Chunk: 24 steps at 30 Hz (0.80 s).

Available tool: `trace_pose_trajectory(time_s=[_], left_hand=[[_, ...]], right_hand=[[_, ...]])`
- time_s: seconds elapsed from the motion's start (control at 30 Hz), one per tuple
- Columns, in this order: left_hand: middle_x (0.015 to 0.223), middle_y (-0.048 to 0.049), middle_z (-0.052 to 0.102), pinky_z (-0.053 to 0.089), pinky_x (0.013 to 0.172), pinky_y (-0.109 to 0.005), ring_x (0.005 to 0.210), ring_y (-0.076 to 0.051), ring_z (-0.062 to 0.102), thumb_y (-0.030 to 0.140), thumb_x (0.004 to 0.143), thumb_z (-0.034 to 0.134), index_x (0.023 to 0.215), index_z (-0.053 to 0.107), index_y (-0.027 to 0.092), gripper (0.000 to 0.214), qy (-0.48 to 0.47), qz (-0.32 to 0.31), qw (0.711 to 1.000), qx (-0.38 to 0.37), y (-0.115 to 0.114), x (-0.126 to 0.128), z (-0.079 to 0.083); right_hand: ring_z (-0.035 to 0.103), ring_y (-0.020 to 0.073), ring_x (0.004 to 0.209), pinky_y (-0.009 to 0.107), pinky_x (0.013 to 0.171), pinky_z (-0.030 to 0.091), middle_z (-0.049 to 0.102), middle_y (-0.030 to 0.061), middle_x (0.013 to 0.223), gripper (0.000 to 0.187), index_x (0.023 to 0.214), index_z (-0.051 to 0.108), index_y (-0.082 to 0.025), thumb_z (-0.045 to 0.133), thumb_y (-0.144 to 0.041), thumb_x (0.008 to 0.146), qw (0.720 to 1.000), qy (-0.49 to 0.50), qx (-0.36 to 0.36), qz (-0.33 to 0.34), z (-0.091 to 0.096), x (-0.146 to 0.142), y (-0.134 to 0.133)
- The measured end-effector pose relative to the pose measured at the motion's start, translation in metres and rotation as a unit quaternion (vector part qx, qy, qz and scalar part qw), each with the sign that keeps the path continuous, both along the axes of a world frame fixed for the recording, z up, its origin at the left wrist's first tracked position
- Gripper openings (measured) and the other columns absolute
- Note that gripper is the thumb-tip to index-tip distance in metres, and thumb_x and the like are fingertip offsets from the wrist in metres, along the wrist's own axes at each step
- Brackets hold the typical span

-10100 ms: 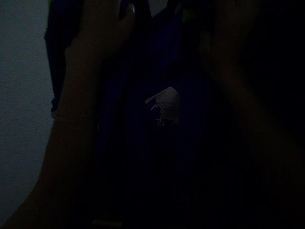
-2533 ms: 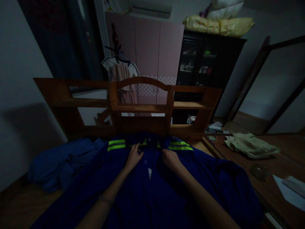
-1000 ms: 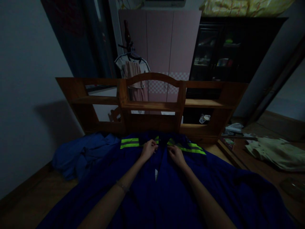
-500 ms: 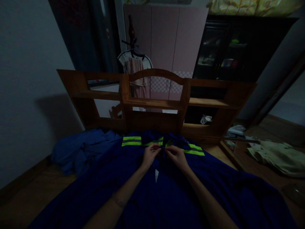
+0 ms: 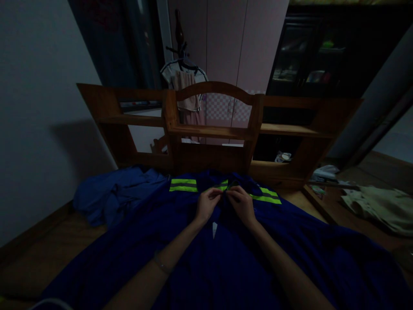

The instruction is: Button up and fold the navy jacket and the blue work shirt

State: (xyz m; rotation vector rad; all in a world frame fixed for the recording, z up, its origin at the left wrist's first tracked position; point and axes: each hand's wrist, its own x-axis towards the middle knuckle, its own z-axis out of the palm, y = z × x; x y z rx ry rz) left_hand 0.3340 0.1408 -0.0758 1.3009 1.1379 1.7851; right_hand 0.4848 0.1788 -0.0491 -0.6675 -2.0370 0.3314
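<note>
A dark blue work jacket [image 5: 200, 262] with yellow-green reflective strips lies spread out before me, its collar end toward the wooden headboard. My left hand [image 5: 207, 204] pinches the cloth at the front opening, just below the collar. Opposite it, my right hand [image 5: 241, 206] grips the other side of that opening, thumb and fingertips together. The fingertips of both hands almost meet; whatever small fastening lies between them is too dark to make out. A small white tag [image 5: 214, 230] shows on the jacket below the hands.
A wooden headboard [image 5: 211, 132] with open shelves stands behind the jacket. Crumpled blue cloth [image 5: 119, 193] lies to the left, beside the wall. On the right, a folded pale garment [image 5: 380, 209] rests on a brown wooden surface. Clothes [image 5: 187, 88] hang from a stand further back.
Both hands have shifted slightly up along the front opening toward the collar, still close together and pinching. The camera view has tilted down a little.
</note>
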Motion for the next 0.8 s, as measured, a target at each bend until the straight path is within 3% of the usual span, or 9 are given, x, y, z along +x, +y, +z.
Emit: trace_pose_trajectory(time_s=[0.8], left_hand=[[0.09, -0.0089, 0.071, 0.052, 0.082, -0.031, 0.086, -0.021, 0.066, 0.025, 0.073, 0.067, 0.086, 0.07, 0.014, 0.017, -0.062, 0.024, 0.997, -0.03, 0.0016, 0.0066, -0.0053]], right_hand=[[0.062, 0.0186, 0.086, 0.03, 0.081, 0.048, 0.065, 0.005, 0.097, 0.019, 0.094, 0.07, -0.024, 0.051, -0.028, 0.089, 0.998, -0.026, 0.007, -0.053, -0.0078, -0.004, -0.0013]])
